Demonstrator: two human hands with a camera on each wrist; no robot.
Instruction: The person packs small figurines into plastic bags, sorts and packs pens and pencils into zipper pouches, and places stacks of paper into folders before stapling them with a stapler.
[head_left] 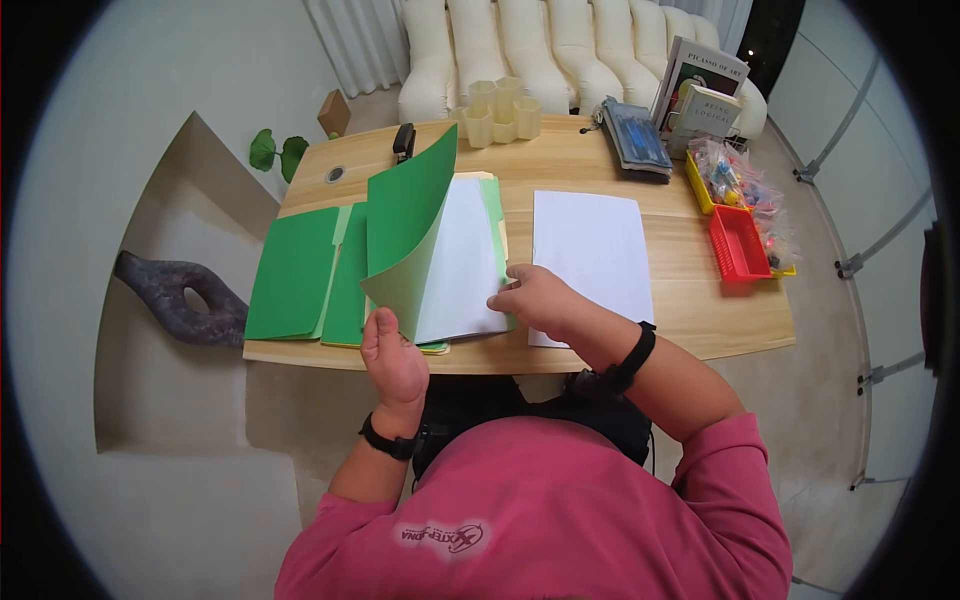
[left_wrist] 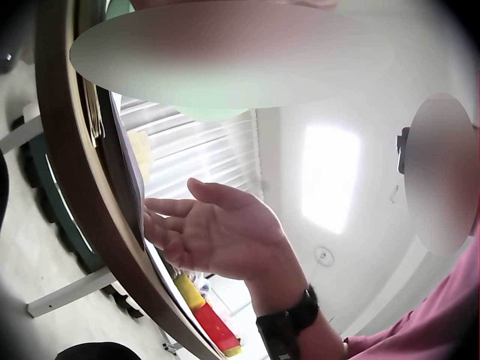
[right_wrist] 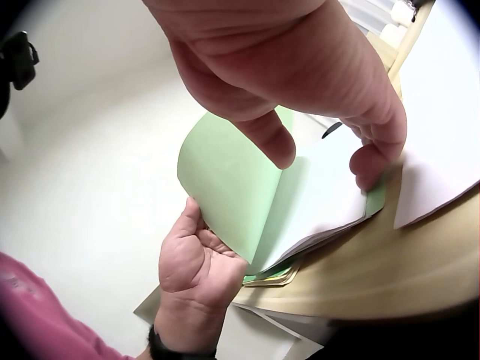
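An open green folder lies near the front edge of the wooden desk [head_left: 690, 310]. My left hand [head_left: 393, 362] [right_wrist: 196, 266] grips the lower edge of its raised green cover [head_left: 405, 215] [right_wrist: 225, 180] and holds it upright. A white sheet [head_left: 465, 265] [right_wrist: 322, 195] lies inside the folder. My right hand [head_left: 535, 298] [left_wrist: 214, 236] [right_wrist: 300, 67] rests its fingertips on that sheet's right edge, thumb apart from the fingers. A loose white sheet [head_left: 590, 255] [right_wrist: 442, 150] lies flat just right of the folder.
More green folders [head_left: 295, 275] lie at the desk's left. At the back stand a cream cup organiser [head_left: 500, 110], a stapler [head_left: 403, 140], a blue case [head_left: 635, 135] and books [head_left: 700, 85]. A red tray [head_left: 738, 245] sits at the right edge.
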